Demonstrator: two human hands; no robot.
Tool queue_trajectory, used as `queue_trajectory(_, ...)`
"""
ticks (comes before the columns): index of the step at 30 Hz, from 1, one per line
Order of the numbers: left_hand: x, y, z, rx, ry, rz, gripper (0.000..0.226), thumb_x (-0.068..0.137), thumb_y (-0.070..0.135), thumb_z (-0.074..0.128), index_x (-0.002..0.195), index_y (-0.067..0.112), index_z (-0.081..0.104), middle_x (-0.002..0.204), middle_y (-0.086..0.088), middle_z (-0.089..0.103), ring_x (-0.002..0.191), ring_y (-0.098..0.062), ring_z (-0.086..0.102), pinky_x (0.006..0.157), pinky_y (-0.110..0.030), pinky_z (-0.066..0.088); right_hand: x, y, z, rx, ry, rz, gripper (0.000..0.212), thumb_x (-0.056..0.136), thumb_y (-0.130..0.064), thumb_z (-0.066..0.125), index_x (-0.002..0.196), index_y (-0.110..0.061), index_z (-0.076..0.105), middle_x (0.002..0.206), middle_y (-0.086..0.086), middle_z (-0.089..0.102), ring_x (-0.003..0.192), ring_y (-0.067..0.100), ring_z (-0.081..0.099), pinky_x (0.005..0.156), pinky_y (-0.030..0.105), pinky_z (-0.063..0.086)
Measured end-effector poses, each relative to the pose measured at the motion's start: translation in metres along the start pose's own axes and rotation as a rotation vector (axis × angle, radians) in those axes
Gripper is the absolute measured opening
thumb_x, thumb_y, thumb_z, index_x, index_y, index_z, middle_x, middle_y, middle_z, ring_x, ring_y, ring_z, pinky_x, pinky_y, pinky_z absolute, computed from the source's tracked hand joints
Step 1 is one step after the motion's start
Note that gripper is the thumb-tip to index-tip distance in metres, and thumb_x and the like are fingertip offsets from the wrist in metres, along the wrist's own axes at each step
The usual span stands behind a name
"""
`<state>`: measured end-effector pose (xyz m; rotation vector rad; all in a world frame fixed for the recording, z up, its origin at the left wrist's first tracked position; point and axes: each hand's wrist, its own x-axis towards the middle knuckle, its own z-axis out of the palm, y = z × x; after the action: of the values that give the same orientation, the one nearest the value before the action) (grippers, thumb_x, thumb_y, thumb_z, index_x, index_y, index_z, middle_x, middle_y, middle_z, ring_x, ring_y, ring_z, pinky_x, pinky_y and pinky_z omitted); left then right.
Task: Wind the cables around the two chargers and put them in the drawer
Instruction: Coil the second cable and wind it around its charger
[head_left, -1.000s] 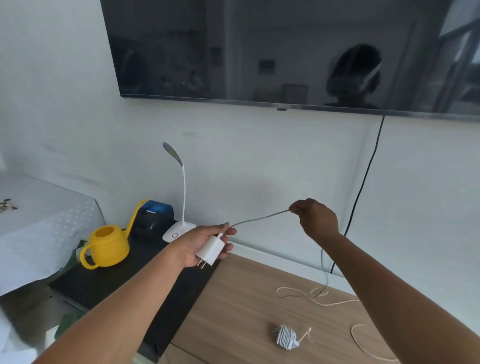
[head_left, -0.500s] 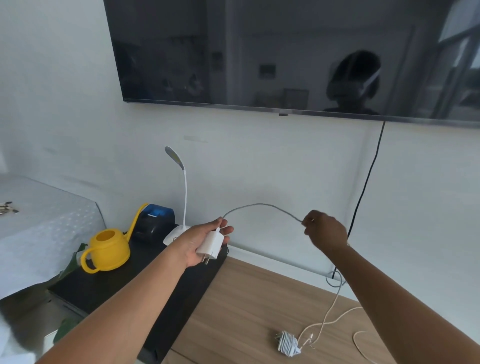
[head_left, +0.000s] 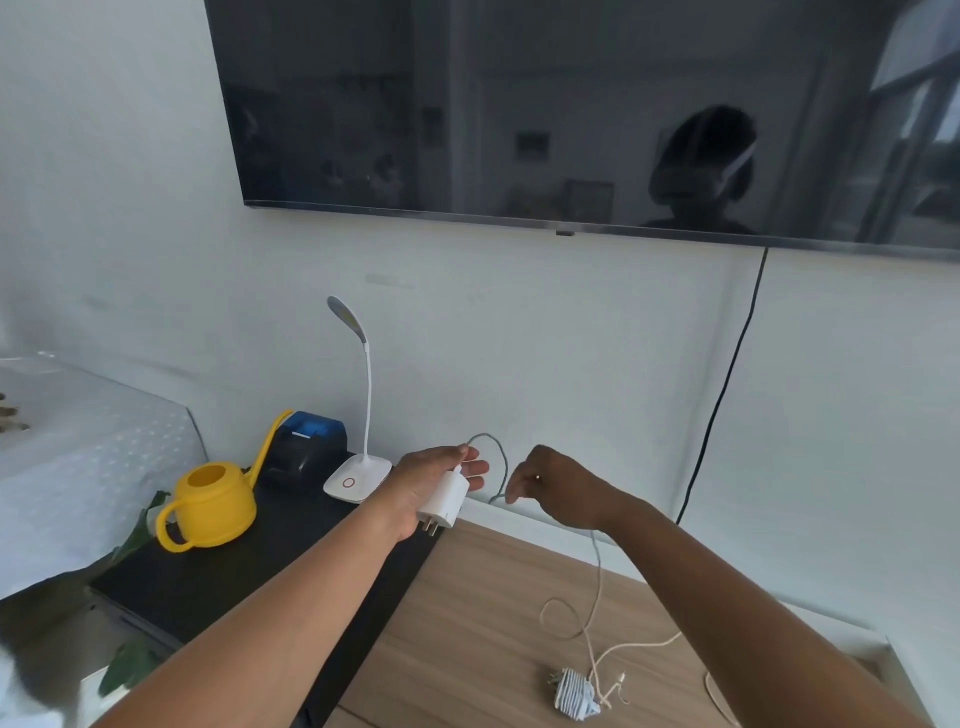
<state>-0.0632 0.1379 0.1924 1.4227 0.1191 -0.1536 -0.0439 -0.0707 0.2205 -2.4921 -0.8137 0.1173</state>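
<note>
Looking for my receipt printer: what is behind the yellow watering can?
Behind the yellow watering can sits a black box with a blue top, possibly the printer. The can's spout crosses its left edge; its lower front is hidden.

Soft daylight, window glare on dark television (head_left: 571, 114), wide-angle edge bending, mild blur

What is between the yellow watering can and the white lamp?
In the head view, a black-and-blue box-shaped device sits between the yellow watering can and the white lamp.

On the wooden tabletop (head_left: 467, 649), a wound charger (head_left: 574, 693) is seen at 5 o'clock, loose cable (head_left: 558, 618) lying beside it.
</note>
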Motion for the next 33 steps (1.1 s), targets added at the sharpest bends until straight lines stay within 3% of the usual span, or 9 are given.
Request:
queue_trajectory(3,-0.002,0.000,0.005,-0.021,-0.028,-0.020,0.031,0.093,0.032,0.062,0.114,0.011,0.060,0.108,-0.007,0.075,0.099,-0.025,0.072,0.077,-0.036,0.046,0.002,-0.005,-0.002,0.060,-0.101,0.050,0.035,0.094,0.002,0.043,0.104,-0.011,0.074,0.099,-0.005,0.068,0.095,0.013,0.061,0.082,0.020,0.047)
queue_trajectory(6,-0.004,-0.003,0.007,0.006,-0.042,-0.048,0.025,0.093,0.030,0.062,0.110,0.011,0.060,0.106,-0.010,0.075,0.092,-0.031,0.073,0.068,-0.033,0.043,0.003,-0.008,-0.006,0.262,0.012,0.145,0.030,0.090,0.004,0.048,0.094,-0.010,0.074,0.075,-0.009,0.064,0.062,-0.003,0.055,0.054,0.006,0.040)
queue_trajectory(10,-0.008,-0.006,0.008,0.060,-0.065,-0.047,0.028,0.086,0.028,0.071,0.106,0.009,0.068,0.096,-0.013,0.075,0.082,-0.028,0.071,0.067,-0.030,0.047,0.009,0.000,-0.005,0.340,0.166,0.165,0.013,0.080,-0.011,0.072,0.071,-0.019,0.069,0.070,-0.006,0.066,0.063,0.003,0.058,0.066,0.024,0.047)
queue_trajectory(14,-0.011,-0.004,0.009,0.130,-0.111,-0.090,0.031,0.083,0.031,0.076,0.104,0.008,0.076,0.095,-0.007,0.076,0.076,-0.018,0.068,0.058,-0.024,0.051,0.015,0.004,-0.001,0.137,0.296,0.268,0.029,0.068,-0.045,0.080,0.070,-0.025,0.059,0.068,-0.010,0.060,0.063,0.010,0.053,0.058,0.026,0.038)
queue_trajectory(18,-0.009,-0.002,0.007,0.173,-0.140,-0.124,0.026,0.083,0.032,0.075,0.098,0.013,0.079,0.086,-0.002,0.074,0.076,-0.018,0.068,0.063,-0.027,0.050,0.016,-0.002,-0.004,-0.017,0.348,0.296,0.040,0.064,-0.060,0.076,0.076,-0.026,0.060,0.071,-0.008,0.062,0.066,0.010,0.056,0.057,0.026,0.038)
queue_trajectory(20,-0.008,0.000,0.007,0.188,-0.154,-0.117,0.025,0.083,0.030,0.075,0.099,0.011,0.079,0.086,-0.004,0.073,0.078,-0.020,0.069,0.065,-0.028,0.050,0.016,-0.002,-0.005,-0.021,0.343,0.293,0.039,0.065,-0.059,0.075,0.077,-0.025,0.062,0.071,-0.008,0.063,0.067,0.010,0.056,0.057,0.026,0.039)
queue_trajectory(24,-0.009,0.004,0.009,0.144,-0.118,-0.069,0.024,0.084,0.026,0.075,0.099,0.006,0.076,0.084,-0.007,0.071,0.073,-0.022,0.068,0.060,-0.026,0.051,0.017,0.010,-0.008,0.120,0.330,0.298,0.013,0.083,-0.040,0.068,0.074,-0.030,0.067,0.073,-0.012,0.063,0.073,0.013,0.059,0.064,0.027,0.044)
queue_trajectory(27,-0.009,0.004,0.004,0.034,-0.114,-0.075,0.023,0.083,0.027,0.074,0.099,0.010,0.074,0.082,-0.004,0.068,0.070,-0.021,0.065,0.057,-0.026,0.046,0.014,0.026,-0.010,0.185,0.362,0.348,0.021,0.087,-0.031,0.063,0.067,-0.038,0.067,0.082,-0.016,0.068,0.082,0.012,0.064,0.071,0.028,0.048)
queue_trajectory(33,-0.009,0.002,-0.008,-0.261,-0.083,-0.126,0.018,0.083,0.025,0.071,0.096,0.012,0.074,0.077,0.001,0.065,0.063,-0.013,0.064,0.048,-0.022,0.048,-0.001,0.064,-0.012,0.215,0.375,0.454,0.026,0.084,-0.024,0.065,0.063,-0.038,0.069,0.078,-0.015,0.070,0.080,0.015,0.068,0.075,0.032,0.052)
